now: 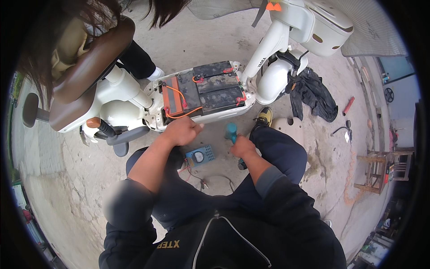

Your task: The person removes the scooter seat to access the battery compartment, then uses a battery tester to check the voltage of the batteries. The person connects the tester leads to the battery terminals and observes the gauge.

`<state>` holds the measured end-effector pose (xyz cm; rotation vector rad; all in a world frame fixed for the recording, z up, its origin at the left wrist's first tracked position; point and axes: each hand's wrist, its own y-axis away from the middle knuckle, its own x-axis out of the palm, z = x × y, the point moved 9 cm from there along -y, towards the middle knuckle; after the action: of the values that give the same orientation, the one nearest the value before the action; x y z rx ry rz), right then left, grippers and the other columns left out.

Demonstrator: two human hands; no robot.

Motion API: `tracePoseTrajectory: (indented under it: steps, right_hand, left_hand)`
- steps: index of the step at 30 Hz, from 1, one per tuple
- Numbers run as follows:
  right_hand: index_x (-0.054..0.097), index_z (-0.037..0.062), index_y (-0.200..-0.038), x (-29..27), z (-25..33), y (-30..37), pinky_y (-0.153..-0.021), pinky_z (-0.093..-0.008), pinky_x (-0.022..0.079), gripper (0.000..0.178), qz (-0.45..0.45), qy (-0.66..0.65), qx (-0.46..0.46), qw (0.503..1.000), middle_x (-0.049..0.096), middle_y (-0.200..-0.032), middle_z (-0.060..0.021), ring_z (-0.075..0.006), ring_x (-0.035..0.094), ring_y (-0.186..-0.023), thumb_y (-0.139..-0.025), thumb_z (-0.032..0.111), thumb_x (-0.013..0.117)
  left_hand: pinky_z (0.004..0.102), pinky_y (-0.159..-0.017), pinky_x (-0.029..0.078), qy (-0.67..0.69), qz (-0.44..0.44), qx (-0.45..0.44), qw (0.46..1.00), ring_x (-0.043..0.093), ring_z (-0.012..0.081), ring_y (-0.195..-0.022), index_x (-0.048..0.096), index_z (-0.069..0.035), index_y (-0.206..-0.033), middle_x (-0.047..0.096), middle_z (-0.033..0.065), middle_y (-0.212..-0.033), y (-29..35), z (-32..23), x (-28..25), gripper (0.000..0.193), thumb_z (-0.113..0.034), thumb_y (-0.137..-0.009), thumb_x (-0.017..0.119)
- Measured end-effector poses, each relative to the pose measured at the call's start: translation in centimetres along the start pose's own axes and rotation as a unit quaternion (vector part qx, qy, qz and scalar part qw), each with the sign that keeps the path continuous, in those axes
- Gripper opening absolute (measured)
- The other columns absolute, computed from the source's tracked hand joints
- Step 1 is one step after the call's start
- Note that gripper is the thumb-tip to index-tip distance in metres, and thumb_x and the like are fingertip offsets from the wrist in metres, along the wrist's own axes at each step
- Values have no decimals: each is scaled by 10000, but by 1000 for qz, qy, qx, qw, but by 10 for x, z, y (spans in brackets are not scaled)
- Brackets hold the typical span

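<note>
My right hand [244,147] is wrapped round a teal and black power screwdriver [231,131], its teal head pointing away from me. My left hand [181,131] has its fingers curled at the near edge of a white electric scooter's open floorboard [224,115]; whatever they may hold is hidden. Inside that floorboard lie several dusty black batteries [217,83] side by side, with red terminal covers at their ends. An orange wire [184,114] loops over the batteries near my left hand. Between my knees, a blue meter [200,155] with a round dial rests on the ground.
Thin test leads [204,181] trail from the meter. Another person's shoe [156,74] stands beyond the scooter's brown seat [96,58]. To the right lie dark cloth [313,94], a red-handled tool [348,106] and a small wooden stool [372,170].
</note>
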<state>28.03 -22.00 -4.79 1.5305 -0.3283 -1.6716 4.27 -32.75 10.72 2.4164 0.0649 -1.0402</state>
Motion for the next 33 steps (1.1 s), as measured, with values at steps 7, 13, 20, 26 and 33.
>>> tracePoseTrajectory:
  steps: [7, 13, 20, 26, 33]
  right_hand:
    - [660, 36, -1247, -9, 5, 7, -1011, -457, 545, 429, 6, 9, 17, 1000, 705, -1253, -212, -368, 673, -1195, -865, 231, 656]
    - [659, 36, -1250, -12, 11, 14, -1011, -458, 544, 428, 9, 3, 9, 1000, 701, -1266, -209, -362, 670, -1201, -870, 233, 648]
    - [640, 26, -1261, -13, 10, 13, -1004, -462, 542, 460, 11, 1, 10, 1000, 701, -1254, -217, -367, 673, -1189, -858, 247, 661]
    - [640, 35, -1280, -20, 19, 26, -1009, -455, 545, 483, 23, 25, 9, 999, 699, -1271, -206, -351, 674, -1201, -865, 279, 680]
    - [616, 35, -1294, -13, 16, 18, -1010, -457, 544, 505, 21, 21, 10, 1000, 698, -1270, -206, -363, 675, -1193, -875, 311, 673]
  left_hand:
    - [495, -828, 531, -12, 38, -40, 998, 692, 434, -896, 752, 5, -861, 716, 249, -870, -2, 5, 4, 542, -478, -1001, 550]
    - [497, -820, 533, -3, 27, -34, 999, 689, 441, -885, 750, 7, -860, 709, 259, -859, -1, 3, 2, 547, -484, -1000, 554]
    - [498, -811, 533, -9, 31, -35, 999, 683, 448, -886, 738, 19, -856, 701, 265, -853, 0, 1, 1, 559, -484, -1004, 544]
    - [505, -803, 528, -11, 23, -15, 1000, 681, 447, -882, 732, 12, -854, 701, 257, -860, -1, 1, 3, 537, -469, -1001, 544]
    - [515, -807, 523, -7, 27, -26, 999, 677, 444, -886, 733, -8, -844, 701, 249, -863, -1, 2, 5, 516, -462, -996, 541]
